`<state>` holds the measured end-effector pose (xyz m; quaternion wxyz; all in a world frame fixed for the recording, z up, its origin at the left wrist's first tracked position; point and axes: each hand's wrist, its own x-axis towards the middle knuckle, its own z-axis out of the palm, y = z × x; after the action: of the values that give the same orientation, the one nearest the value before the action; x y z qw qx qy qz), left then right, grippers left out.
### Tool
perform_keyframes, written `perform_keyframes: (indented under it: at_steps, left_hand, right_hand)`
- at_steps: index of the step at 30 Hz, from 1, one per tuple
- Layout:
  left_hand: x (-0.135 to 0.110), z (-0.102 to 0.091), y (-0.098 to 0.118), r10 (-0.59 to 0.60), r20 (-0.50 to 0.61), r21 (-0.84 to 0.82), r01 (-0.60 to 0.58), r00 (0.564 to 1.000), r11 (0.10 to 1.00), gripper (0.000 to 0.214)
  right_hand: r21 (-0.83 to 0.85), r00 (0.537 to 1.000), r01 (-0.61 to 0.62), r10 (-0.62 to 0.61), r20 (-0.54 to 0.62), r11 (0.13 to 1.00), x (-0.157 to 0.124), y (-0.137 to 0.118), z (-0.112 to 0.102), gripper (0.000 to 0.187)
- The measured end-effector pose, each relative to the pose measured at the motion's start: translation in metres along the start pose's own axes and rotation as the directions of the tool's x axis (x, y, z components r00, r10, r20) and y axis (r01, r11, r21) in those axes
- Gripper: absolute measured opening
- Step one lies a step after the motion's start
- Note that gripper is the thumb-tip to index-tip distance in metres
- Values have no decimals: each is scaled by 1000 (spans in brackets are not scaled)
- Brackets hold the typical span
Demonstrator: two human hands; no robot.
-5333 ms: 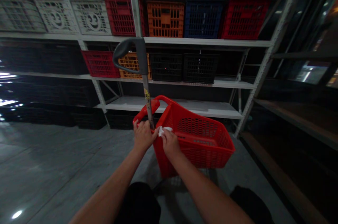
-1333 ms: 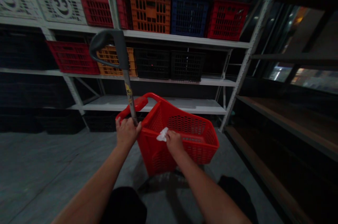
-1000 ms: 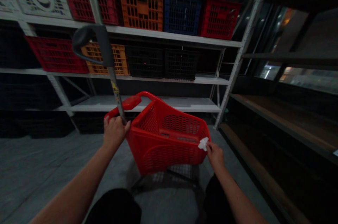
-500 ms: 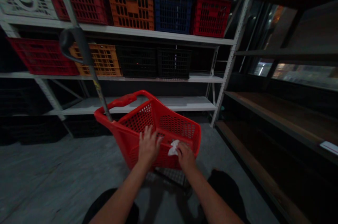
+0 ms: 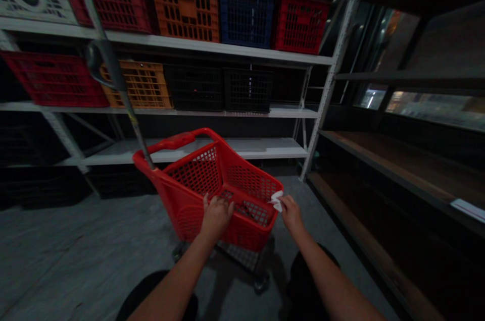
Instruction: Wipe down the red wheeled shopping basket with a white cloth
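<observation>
Red plastic shopping cart (image 5: 242, 232): we see it standing on the grey floor (image 5: 98, 260), before white metal shelving (image 5: 265, 147) bearing plastic crates (image 5: 185, 5). We note the right hand's (image 5: 291, 211) fingers pinching a white tissue (image 5: 277, 200) at the cart's end rim. The left hand's (image 5: 217, 213) fingers lie over the near rim; we cannot tell whether they grip.

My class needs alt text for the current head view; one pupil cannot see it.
A person's left hand is on the near rim of a red shopping cart; the right hand holds a white scrap by its front end. Shelves behind hold crates.
</observation>
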<state>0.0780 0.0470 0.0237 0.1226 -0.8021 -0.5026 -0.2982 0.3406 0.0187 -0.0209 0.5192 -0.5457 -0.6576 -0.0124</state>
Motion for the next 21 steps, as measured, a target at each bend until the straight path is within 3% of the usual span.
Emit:
perform_keyframes:
  at_steps: [2, 5, 9, 12, 16, 18, 21]
  left_hand:
    - [-1, 1, -3, -5, -10, 7, 5, 1000, 1000, 39]
    - [-2, 2, -12, -4, -14, 28, 4, 1000, 1000, 38]
    - [-2, 0, -28, 10, 29, 30, -11, 1000, 999, 39]
    - [-1, -1, -37, 35, 67, 12, -35, 997, 999, 39]
    - [-1, -1, -40, 41, 79, 14, -42, 996, 999, 38]
    - [-1, 0, -40, 32, 69, 13, -33, 997, 999, 38]
    - [-1, 1, -40, 14, 49, 3, -15, 999, 1000, 38]
  right_hand:
    - [41, 999, -35, 36, -28, 999, -7, -11, 8, 25]
    - [133, 998, -58, 57, 10, 989, -42, -43, 17, 25]
    - [203, 996, 0, -17, 82, 979, -73, -72, 21, 26]
    - [164, 999, 21, -28, 37, 986, -53, -54, 20, 26]
    - [56, 992, -57, 63, -107, 997, -11, -17, 17, 23]
    - [40, 986, -95, 100, -132, 995, -9, -19, 19, 23]
    - [84, 995, -80, 85, -55, 993, -37, -50, 24, 23]
